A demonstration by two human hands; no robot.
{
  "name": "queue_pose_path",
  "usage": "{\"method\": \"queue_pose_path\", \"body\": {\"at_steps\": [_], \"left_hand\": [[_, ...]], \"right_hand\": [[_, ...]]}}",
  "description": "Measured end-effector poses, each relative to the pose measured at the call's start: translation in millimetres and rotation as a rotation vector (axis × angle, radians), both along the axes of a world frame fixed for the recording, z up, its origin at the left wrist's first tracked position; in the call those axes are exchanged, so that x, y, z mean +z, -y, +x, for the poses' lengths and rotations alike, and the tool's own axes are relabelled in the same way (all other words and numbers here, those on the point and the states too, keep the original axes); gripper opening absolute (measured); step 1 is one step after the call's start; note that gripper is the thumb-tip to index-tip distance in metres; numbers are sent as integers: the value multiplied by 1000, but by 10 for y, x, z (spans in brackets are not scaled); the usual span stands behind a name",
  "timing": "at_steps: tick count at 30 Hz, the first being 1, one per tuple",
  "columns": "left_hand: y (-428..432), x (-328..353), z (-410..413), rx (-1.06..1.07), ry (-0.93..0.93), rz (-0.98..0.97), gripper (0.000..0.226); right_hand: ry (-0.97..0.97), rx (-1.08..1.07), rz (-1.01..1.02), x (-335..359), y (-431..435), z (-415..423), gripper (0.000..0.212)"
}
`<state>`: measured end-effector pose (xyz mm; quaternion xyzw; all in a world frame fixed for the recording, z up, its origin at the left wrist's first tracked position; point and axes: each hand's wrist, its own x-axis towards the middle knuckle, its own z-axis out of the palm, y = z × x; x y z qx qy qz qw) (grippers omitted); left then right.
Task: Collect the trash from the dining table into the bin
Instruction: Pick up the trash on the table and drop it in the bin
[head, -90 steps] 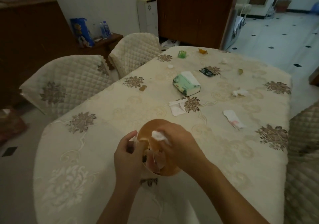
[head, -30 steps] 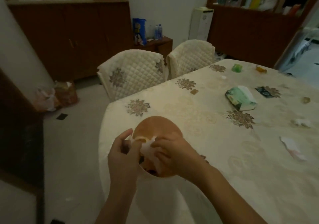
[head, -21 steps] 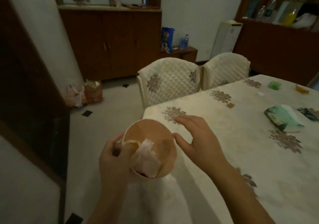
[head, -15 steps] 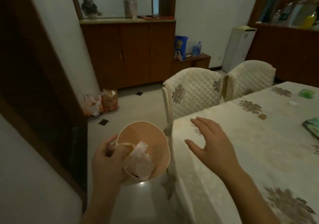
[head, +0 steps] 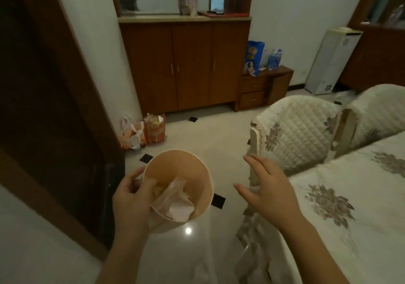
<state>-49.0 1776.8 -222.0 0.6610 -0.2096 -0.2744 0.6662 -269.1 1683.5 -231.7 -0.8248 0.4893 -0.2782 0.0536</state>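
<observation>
My left hand [head: 131,198] grips the near rim of a tan paper tub [head: 182,169] held out over the floor, thumb hooked inside. Crumpled white tissue and wrapper trash [head: 175,202] lies in the tub. My right hand [head: 267,191] hovers open, fingers spread, to the right of the tub and just off the table's corner, holding nothing. The dining table [head: 350,207] with its cream flowered cloth fills the lower right; no trash on it is in view.
Two quilted-cover chairs [head: 293,130] stand at the table's far side. Plastic bags [head: 142,132] sit on the tiled floor by a dark door frame [head: 54,108]. A wooden cabinet [head: 188,64] and a low drawer stand [head: 263,86] line the far wall.
My right hand left the tub after pushing tissue in and now hangs open. My view has swung left, away from the table toward the floor and cabinet, with the tub carried off the table.
</observation>
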Motion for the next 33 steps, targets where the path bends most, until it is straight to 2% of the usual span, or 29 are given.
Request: {"method": "queue_pose_path", "body": {"at_steps": [8, 18, 27, 33], "left_hand": [[1835, 137, 722, -24, -6, -53, 25], [3952, 263, 1220, -97, -34, -49, 29], [6300, 130, 1284, -394, 81, -7, 25], [7753, 287, 765, -667, 78, -33, 23]], "right_hand": [[2, -19, 39, -25, 1832, 728, 65], [33, -133, 22, 60, 3676, 1071, 66], [53, -434, 29, -51, 5317, 1010, 64], [67, -693, 50, 15, 6080, 672, 65]]}}
